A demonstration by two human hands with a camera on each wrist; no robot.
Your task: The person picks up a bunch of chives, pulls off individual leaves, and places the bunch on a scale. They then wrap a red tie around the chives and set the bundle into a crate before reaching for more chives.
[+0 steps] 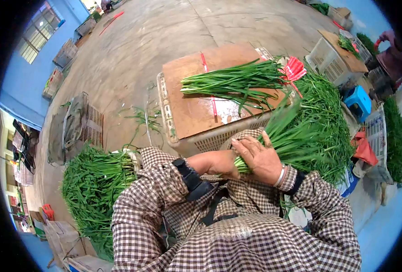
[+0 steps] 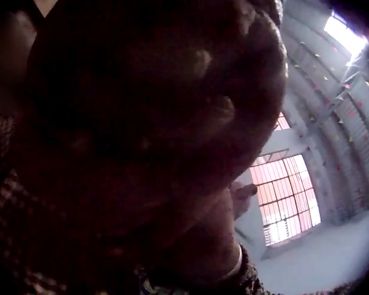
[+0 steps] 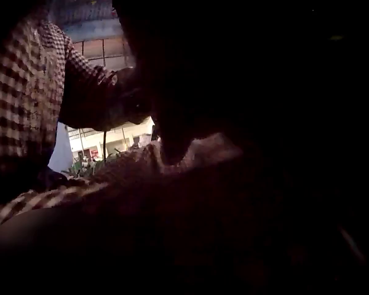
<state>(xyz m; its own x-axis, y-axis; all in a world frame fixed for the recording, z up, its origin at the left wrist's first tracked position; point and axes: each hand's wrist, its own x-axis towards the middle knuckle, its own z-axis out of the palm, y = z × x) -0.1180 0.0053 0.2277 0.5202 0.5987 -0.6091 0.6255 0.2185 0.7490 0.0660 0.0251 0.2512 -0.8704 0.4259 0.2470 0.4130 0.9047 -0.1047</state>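
matt cardboard sheet (image 1: 189, 106), white plastic crate (image 1: 219, 139), rough concrete floor (image 1: 133, 50), checked cloth sleeve (image 1: 137, 208), smooth green chive bundle (image 1: 296, 136)

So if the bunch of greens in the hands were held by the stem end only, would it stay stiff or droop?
Probably droops: the bunch of greens fans out loosely past the right hand. Likely light: thin flat blades. No tie shows on it, so stems might slide apart.
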